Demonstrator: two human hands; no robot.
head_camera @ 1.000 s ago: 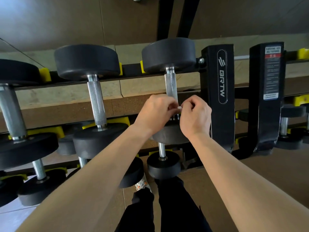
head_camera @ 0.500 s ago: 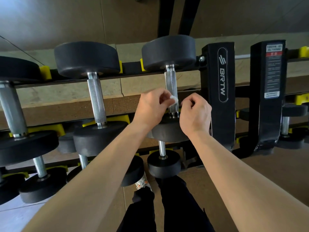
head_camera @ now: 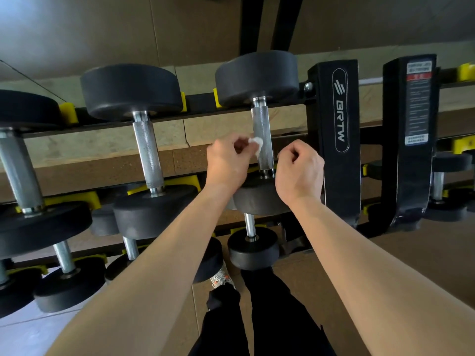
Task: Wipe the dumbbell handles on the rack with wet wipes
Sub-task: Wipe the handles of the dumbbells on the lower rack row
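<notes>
A black dumbbell with a knurled steel handle point(head_camera: 261, 129) lies on the top tier of the rack point(head_camera: 334, 129), just left of the black upright. My left hand point(head_camera: 228, 163) pinches a small white wet wipe point(head_camera: 257, 143) against the left side of that handle. My right hand point(head_camera: 299, 170) hovers just right of the handle's lower end, fingers curled, with nothing visible in it. A second dumbbell handle point(head_camera: 147, 152) sits further left on the same tier, and a third handle point(head_camera: 18, 170) shows at the far left.
Lower tiers hold smaller dumbbells point(head_camera: 253, 242) on yellow cradles point(head_camera: 187, 181). A second black upright with a warning label point(head_camera: 416, 106) stands to the right. My legs and a shoe point(head_camera: 221, 280) are below, on a brown floor.
The two hands have parted. My left hand carried the wipe up and left along the handle; my right hand drew away to the right and holds nothing.
</notes>
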